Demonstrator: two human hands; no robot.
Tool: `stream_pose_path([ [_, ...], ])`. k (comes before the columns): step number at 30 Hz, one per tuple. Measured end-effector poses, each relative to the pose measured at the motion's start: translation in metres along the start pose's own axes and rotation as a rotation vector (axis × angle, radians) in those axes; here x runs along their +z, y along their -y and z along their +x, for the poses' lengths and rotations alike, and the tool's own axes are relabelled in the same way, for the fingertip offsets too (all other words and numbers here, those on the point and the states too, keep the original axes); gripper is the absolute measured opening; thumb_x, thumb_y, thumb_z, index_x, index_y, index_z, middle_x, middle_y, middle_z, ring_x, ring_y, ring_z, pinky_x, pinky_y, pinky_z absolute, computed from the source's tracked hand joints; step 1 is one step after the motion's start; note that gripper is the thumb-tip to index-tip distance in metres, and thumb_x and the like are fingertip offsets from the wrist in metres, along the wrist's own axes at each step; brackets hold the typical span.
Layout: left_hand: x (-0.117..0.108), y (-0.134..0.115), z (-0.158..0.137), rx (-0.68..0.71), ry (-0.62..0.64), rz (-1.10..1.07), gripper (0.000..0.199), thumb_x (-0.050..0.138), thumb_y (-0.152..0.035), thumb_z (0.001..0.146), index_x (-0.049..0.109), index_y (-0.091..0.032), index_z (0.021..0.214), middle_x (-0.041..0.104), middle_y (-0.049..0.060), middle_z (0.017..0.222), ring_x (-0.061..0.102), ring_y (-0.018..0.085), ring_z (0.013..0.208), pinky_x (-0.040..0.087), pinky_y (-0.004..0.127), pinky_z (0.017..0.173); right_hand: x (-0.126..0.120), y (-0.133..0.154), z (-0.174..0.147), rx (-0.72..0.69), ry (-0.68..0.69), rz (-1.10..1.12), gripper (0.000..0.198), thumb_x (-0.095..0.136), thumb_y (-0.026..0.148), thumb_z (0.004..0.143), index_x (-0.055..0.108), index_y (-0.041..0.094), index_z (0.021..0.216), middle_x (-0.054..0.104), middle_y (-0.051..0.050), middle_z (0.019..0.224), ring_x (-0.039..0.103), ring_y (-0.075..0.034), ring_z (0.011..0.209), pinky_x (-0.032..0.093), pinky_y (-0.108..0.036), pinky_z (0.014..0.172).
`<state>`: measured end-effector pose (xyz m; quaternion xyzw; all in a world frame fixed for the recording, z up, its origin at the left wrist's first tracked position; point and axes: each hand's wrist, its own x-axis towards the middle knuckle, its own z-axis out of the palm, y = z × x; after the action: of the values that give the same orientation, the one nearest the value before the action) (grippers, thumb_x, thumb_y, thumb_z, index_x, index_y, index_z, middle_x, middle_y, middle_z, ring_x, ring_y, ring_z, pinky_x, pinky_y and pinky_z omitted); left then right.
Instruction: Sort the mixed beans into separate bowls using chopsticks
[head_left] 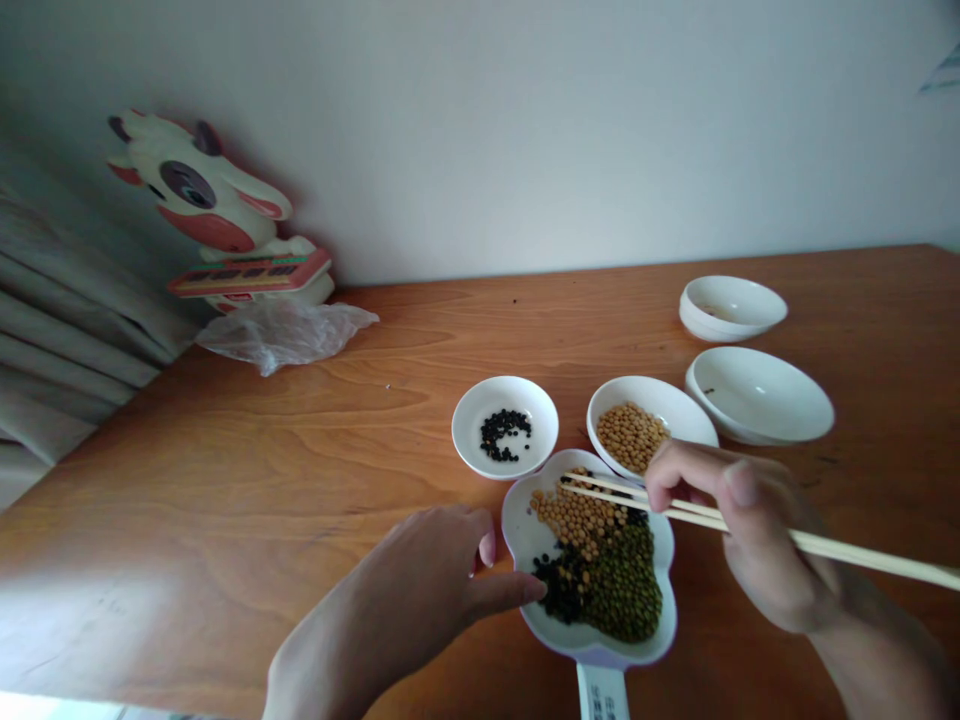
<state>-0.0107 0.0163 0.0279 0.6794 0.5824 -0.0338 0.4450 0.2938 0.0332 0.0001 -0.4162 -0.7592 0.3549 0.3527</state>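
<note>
- Head view, right hand (757, 540): fingers are pinched around a pair of chopsticks (750, 525). The tips reach left over the far rim of the flower dish (517, 530). I cannot tell whether a bean is caught between the tips.
- Head view, left hand (427, 590): fingers are loosely spread and grip nothing. The forefinger and thumb touch the near-left rim of the flower dish, steadying it.
- Head view, flower dish: it sits on the wooden surface (300, 450) between the two hands. It holds a mixed pile, with yellow beans (577, 520) on the far side, green beans (630, 590) at the near right and black beans (559, 585) at the near left.
- Head view, sorted bowls: the black-bean bowl (469, 420) stands just beyond the dish and holds a small cluster. The yellow-bean bowl (675, 400) beside it, to the right, holds a larger heap.
- Head view, spare bowls: two further bowls (780, 400) (742, 300) stand at the far right, essentially unfilled apart from specks.
- Progress, as a judgement: sorting is at an early to middle stage. Some black and yellow beans are separated. No green beans appear in any bowl. Most of the mix remains in the dish.
- Head view, background: a cow-shaped toy (217, 215) and a plastic bag (289, 330) lie at the far left against the wall.
</note>
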Motion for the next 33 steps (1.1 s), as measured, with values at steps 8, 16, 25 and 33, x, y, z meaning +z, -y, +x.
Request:
stream_pose_path([
  [8, -0.001, 0.0, 0.0, 0.011, 0.006, -0.034, 0.036, 0.072, -0.063, 0.096, 0.076, -0.027, 0.095, 0.081, -0.004, 0.093, 0.07, 0.019, 0.078, 0.038, 0.029, 0.066, 0.003, 0.003, 0.006, -0.076, -0.016, -0.039, 0.056, 0.028, 0.056, 0.115, 0.062, 0.024, 0.084, 0.059, -0.001, 0.071, 0.051, -0.017, 0.061, 0.038, -0.033, 0.058],
  [16, 0.0, -0.002, 0.0, -0.012, 0.02, -0.017, 0.039, 0.072, -0.064, 0.095, 0.076, -0.026, 0.093, 0.081, -0.003, 0.09, 0.068, 0.02, 0.076, 0.035, 0.03, 0.064, 0.005, 0.003, 0.008, -0.119, -0.079, -0.032, 0.048, 0.035, 0.043, 0.115, 0.065, 0.024, 0.084, 0.062, -0.002, 0.07, 0.051, -0.018, 0.06, 0.04, -0.035, 0.06],
  [25, -0.001, -0.003, -0.001, -0.006, 0.007, -0.004, 0.036, 0.073, -0.062, 0.095, 0.077, -0.027, 0.093, 0.08, -0.004, 0.088, 0.068, 0.019, 0.076, 0.035, 0.031, 0.064, 0.001, 0.002, 0.004, -0.02, -0.194, 0.151, 0.074, 0.021, 0.071, 0.11, 0.068, 0.026, 0.074, 0.063, -0.005, 0.069, 0.056, -0.023, 0.067, 0.041, -0.038, 0.064],
  [33, -0.001, 0.0, -0.002, -0.006, 0.011, -0.035, 0.037, 0.073, -0.063, 0.095, 0.076, -0.026, 0.096, 0.08, -0.003, 0.091, 0.07, 0.02, 0.079, 0.036, 0.03, 0.065, 0.02, 0.03, 0.024, -0.097, -0.574, 0.385, 0.079, 0.02, 0.069, 0.111, 0.072, 0.028, 0.067, 0.063, -0.005, 0.066, 0.061, -0.025, 0.071, 0.049, -0.04, 0.068],
])
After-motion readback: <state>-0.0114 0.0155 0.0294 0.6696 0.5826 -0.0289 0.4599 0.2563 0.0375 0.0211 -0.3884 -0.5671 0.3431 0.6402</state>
